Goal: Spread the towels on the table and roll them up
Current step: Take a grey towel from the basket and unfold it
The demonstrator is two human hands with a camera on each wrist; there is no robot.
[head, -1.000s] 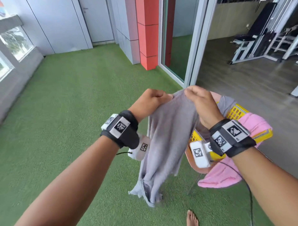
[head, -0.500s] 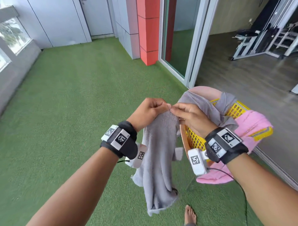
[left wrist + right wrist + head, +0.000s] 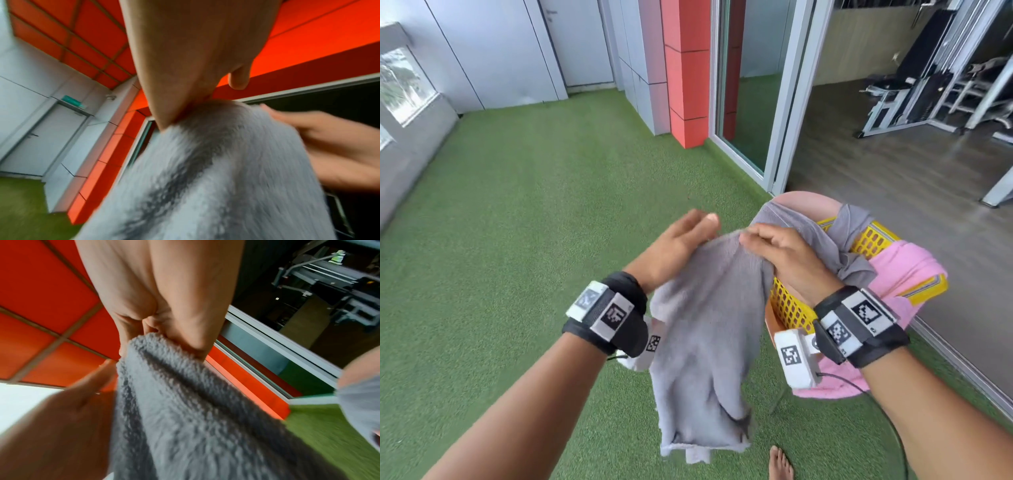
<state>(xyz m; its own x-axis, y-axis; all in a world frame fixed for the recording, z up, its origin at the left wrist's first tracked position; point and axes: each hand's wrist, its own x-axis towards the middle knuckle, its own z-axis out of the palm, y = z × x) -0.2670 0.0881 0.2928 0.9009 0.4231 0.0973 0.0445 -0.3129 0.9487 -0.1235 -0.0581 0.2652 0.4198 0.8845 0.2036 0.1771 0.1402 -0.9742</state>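
Note:
A grey towel (image 3: 705, 342) hangs bunched between my hands above green turf. My right hand (image 3: 748, 240) pinches its top edge; the right wrist view shows the fingers curled over the grey towel (image 3: 195, 418). My left hand (image 3: 702, 222) lies against the cloth's left side with fingers straight, and I see no grip. In the left wrist view its palm (image 3: 195, 65) touches the top of the towel (image 3: 205, 178). A yellow basket (image 3: 791, 308) on the right holds another grey towel (image 3: 842, 240) and a pink towel (image 3: 900, 270). No table is in view.
The basket sits on a pink chair (image 3: 804, 205) beside a sliding glass door frame (image 3: 784, 102). A red column (image 3: 685, 68) stands behind, with gym equipment (image 3: 928, 85) indoors at the right. Green turf (image 3: 517, 240) stretches left. My bare foot (image 3: 780, 462) is below the towel.
My left hand, which pinched the towel's top edge beside the right, has let go and straightened its fingers. The right hand keeps its pinch. The towel hangs wider.

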